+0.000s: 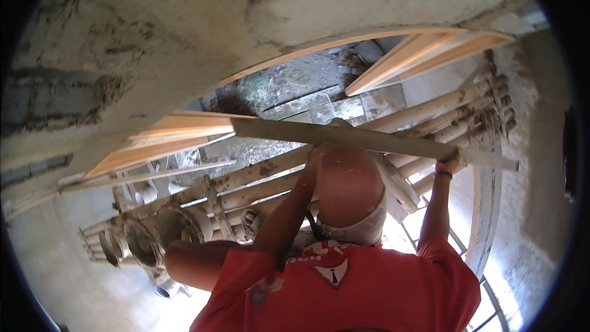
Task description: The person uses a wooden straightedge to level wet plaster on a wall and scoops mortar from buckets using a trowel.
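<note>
On my feed, the right hand [450, 163] grips the board [387, 140] at its lower edge, toward the right end, fingers curled in on it; a dark band [443, 174] rings that wrist. The left hand [318, 152] meets the same edge nearer the middle, but a bare knee [349, 181] partly covers it, and I can't tell how its fingers close. The board runs across my view just beyond the knee, sloping down to the right, its left end beside some orange timber [178, 129].

Below the board I see a scaffold of round poles [279, 163] with a foot [250, 221] on it, and buckets [142, 244] lined up at left. The red shirt [369, 283] fills the bottom of my picture. Farther out, a thin wooden strip [319, 45] curves along the rough plaster [160, 31], more planks [424, 58] stick out at upper right, and a grey wall [534, 166] closes the right side.
</note>
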`<action>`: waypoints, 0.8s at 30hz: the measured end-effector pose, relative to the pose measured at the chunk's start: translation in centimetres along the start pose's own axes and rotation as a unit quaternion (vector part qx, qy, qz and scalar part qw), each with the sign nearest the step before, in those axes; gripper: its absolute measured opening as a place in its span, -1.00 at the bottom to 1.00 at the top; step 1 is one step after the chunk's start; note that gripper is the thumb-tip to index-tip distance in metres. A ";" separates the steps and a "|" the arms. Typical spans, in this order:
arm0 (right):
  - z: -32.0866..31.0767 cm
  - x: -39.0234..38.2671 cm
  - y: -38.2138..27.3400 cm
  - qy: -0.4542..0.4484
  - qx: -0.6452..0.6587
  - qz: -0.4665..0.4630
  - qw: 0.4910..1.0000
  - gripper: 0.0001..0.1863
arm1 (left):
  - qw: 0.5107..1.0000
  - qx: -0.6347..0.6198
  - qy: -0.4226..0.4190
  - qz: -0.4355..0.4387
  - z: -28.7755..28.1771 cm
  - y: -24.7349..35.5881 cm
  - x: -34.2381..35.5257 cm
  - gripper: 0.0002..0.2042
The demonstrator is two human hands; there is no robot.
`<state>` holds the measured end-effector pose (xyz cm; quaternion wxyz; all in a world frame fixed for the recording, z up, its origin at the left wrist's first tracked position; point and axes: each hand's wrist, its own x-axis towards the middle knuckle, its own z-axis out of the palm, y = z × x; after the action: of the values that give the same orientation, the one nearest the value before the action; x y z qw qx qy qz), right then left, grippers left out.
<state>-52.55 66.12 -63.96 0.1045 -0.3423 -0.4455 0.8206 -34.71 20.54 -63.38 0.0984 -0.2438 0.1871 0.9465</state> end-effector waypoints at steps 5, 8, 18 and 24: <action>-5.2 2.8 -2.1 0.004 0.011 0.039 0.999 -0.61 | 0.999 -0.008 -0.021 -0.036 2.0 -3.0 3.5 -0.66; -7.5 4.2 -3.7 0.037 0.038 0.042 0.998 -0.70 | 0.998 -0.001 -0.034 -0.052 3.2 -4.4 5.5 -0.69; -4.1 3.1 -3.0 0.115 0.033 -0.016 0.993 -0.65 | 0.997 0.036 -0.029 -0.060 7.5 -5.0 8.1 -0.71; 6.3 -9.9 2.3 -0.007 0.150 0.162 0.975 -0.63 | 0.992 -0.003 -0.088 -0.094 7.7 -6.0 8.9 -0.70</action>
<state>-48.98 55.89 -58.85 0.0175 -0.3845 -0.2571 0.8864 -43.99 29.97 -63.36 0.2027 -0.1761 0.1515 0.9513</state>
